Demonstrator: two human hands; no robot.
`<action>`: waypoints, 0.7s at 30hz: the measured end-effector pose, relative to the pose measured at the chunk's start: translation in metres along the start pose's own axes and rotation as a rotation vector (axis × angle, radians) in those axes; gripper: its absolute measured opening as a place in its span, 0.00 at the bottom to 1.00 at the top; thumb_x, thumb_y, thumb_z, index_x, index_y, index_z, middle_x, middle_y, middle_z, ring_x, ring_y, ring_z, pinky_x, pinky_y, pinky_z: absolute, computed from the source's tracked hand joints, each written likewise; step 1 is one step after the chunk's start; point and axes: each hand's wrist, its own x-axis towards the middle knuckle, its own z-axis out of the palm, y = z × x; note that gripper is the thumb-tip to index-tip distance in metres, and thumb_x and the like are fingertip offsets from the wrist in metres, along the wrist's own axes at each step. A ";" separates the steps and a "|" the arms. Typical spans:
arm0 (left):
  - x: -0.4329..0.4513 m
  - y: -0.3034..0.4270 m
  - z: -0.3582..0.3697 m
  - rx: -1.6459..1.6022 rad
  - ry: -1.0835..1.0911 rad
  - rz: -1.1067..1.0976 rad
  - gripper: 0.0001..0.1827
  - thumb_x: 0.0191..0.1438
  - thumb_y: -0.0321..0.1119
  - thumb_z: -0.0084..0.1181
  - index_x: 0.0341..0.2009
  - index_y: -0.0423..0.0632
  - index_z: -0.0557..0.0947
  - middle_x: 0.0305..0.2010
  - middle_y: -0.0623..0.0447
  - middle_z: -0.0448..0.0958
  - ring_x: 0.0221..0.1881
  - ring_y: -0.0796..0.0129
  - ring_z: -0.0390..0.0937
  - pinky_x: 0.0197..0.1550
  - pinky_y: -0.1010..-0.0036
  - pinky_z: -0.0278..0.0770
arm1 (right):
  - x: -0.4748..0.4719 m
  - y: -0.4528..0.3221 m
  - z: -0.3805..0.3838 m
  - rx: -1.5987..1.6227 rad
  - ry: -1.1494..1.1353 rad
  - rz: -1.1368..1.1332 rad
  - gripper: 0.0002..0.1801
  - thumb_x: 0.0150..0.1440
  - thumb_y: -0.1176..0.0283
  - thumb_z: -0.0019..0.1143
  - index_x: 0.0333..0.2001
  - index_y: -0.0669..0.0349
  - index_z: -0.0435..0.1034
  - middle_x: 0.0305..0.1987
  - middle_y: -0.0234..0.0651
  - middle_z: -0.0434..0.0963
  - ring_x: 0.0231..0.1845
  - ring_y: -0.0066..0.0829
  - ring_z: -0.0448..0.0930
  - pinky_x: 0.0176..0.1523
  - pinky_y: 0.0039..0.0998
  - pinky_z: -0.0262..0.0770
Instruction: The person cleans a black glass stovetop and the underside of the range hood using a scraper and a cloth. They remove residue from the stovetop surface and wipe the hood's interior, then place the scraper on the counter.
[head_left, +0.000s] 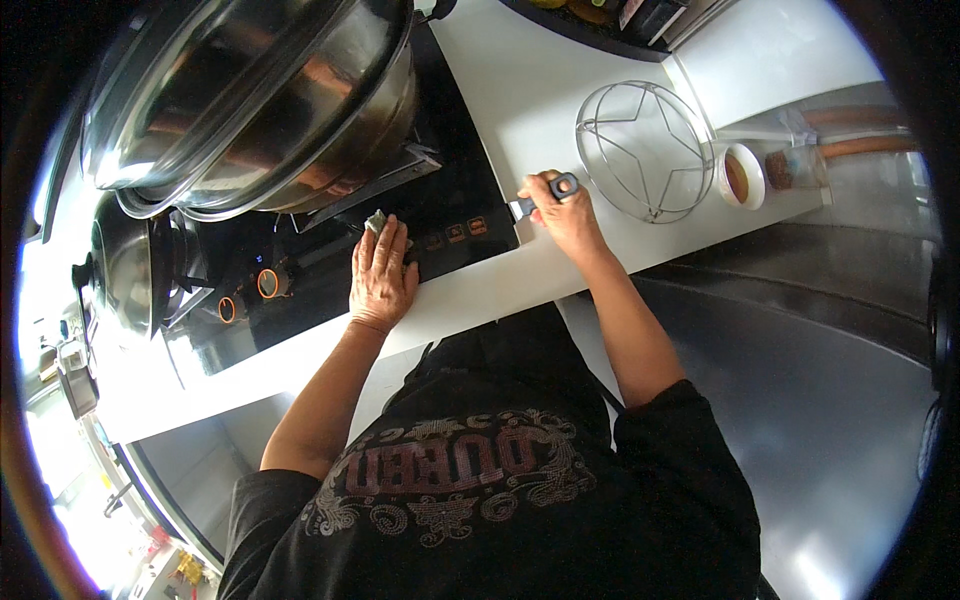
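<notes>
My left hand (379, 279) lies palm down on the black glass gas cooktop (450, 180), pressing a crumpled greyish cloth (376, 221) that shows past the fingertips. My right hand (564, 217) grips a dark grey handle (564, 186) with a hole at its end. A short flat light part extends from this handle to the cooktop's right edge; whether it is a blade or a scraper cannot be told. Just right of that hand, a round wire rack (637, 154) with a star-shaped frame rests on the white countertop (517, 90).
A large stainless steel pot (337, 135) stands over the back burner, and a lidded pan (124, 277) is at the left. Two control knobs (268, 283) sit near the front. A white bowl (756, 180) of brownish contents is beyond the rack, beside a clear container (806, 166).
</notes>
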 end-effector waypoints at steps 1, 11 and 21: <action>0.000 0.000 0.000 0.005 0.000 0.003 0.32 0.46 0.36 0.51 0.58 0.44 0.64 0.64 0.48 0.56 0.63 0.48 0.53 0.62 0.57 0.51 | 0.000 -0.001 0.004 -0.129 0.023 -0.110 0.19 0.56 0.57 0.48 0.25 0.64 0.71 0.20 0.36 0.74 0.18 0.27 0.73 0.26 0.27 0.72; -0.002 -0.003 0.002 0.013 -0.013 -0.008 0.32 0.48 0.36 0.48 0.60 0.47 0.61 0.65 0.49 0.53 0.63 0.48 0.51 0.63 0.56 0.49 | 0.007 0.002 0.013 -0.104 0.040 -0.053 0.18 0.56 0.58 0.49 0.24 0.63 0.71 0.20 0.35 0.75 0.17 0.26 0.74 0.23 0.26 0.71; -0.003 -0.002 0.003 0.015 0.008 0.000 0.33 0.46 0.36 0.51 0.58 0.45 0.63 0.64 0.48 0.55 0.63 0.49 0.52 0.63 0.57 0.51 | 0.029 0.007 -0.001 0.154 0.009 0.029 0.17 0.57 0.61 0.49 0.25 0.64 0.72 0.19 0.29 0.72 0.15 0.16 0.68 0.21 0.18 0.66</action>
